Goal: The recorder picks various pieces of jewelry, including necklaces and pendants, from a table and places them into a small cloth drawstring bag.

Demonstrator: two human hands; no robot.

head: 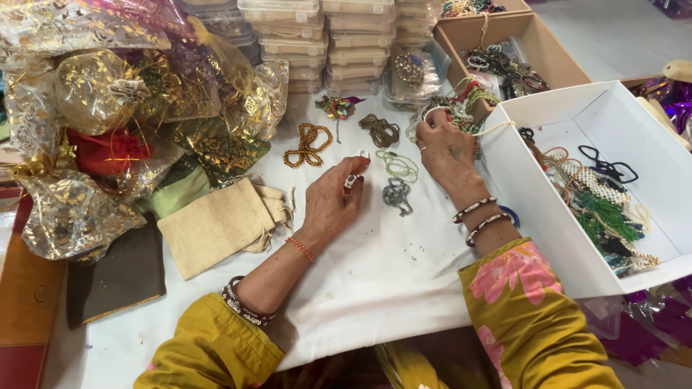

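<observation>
A small silvery ring (358,167), possibly a clasp, sits pinched in the left hand (333,202) above the white tabletop (389,274). The right hand (447,148) closes on a string of white pearl beads (494,128) beside the white box (577,108). Green beads (398,166) and grey beads (396,194) lie between the hands.

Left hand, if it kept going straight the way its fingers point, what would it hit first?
Probably the pale green bead strand, lying just beyond the left hand on the white cloth, though depth is hard to judge.
</observation>
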